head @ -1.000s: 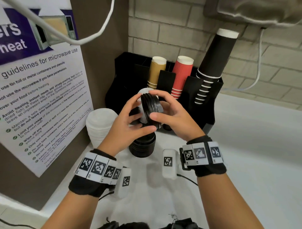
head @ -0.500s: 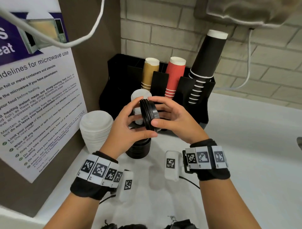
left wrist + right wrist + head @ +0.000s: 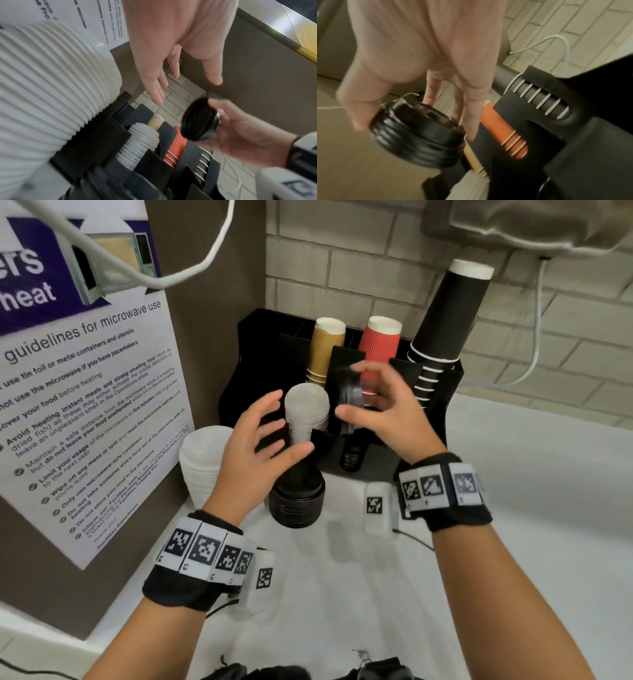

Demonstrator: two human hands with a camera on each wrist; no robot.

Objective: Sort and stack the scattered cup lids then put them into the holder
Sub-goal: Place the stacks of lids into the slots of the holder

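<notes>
While the right hand (image 3: 380,409) pinched the small stack of black lids (image 3: 418,134), the left hand (image 3: 260,446) hung open and empty; next, seating them in the holder (image 3: 442,392) slot seemed due.

- Black lids, small stack (image 3: 349,392): held on edge above holder (image 3: 442,392).
- Black lids, larger stack (image 3: 297,501): upright on bench.
- White lids (image 3: 306,412): slanted in holder slot.
- White lids, tall stack (image 3: 202,463): on bench, left.
</notes>
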